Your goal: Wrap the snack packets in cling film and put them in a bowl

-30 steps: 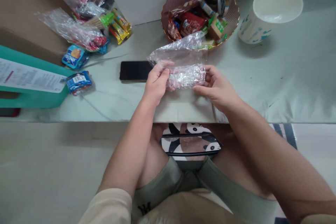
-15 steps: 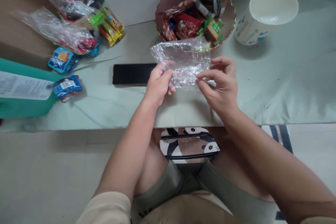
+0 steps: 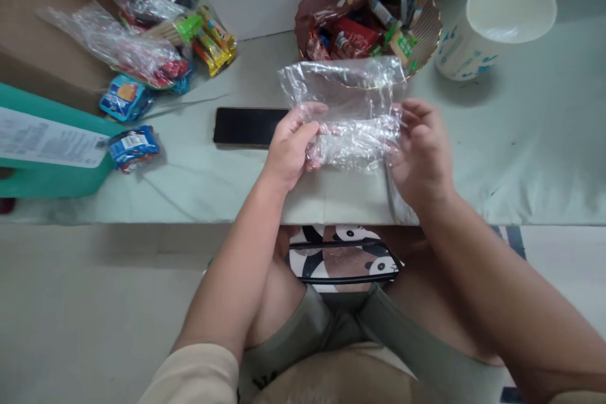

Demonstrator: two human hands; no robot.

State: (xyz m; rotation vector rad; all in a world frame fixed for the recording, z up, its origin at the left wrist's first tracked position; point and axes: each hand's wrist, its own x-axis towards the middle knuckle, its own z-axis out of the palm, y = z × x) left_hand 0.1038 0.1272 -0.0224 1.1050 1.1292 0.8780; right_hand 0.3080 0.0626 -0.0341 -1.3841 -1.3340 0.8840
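A clear, crinkled plastic bag [image 3: 355, 139] is stretched between my hands above the table's front part. My left hand [image 3: 290, 150] is closed on its left side, thumb over the film and fingers partly behind it. At the right edge of the bag, my right hand [image 3: 423, 154] has its fingers curled against the film, partly seen through it. The bag looks flat, and nothing shows inside. Its upper edge overlaps the front of a pinkish scalloped bowl [image 3: 310, 9] with a gold rim, which holds wrapped snacks [image 3: 353, 36]. A black phone [image 3: 249, 126] lies beside my left hand.
To the right stands a white tub [image 3: 466, 53] with blue prints. Several snack packs in clear bags [image 3: 142, 44] lie at the back left. A blue snack pack [image 3: 135, 146] sits by a green container [image 3: 57, 180]. A panda-print bag [image 3: 343, 259] is below the table edge.
My right hand has moved right and turned its palm more inward, from a pinch to the bag's right edge. The bag is spread wider. The whole view has shifted slightly.
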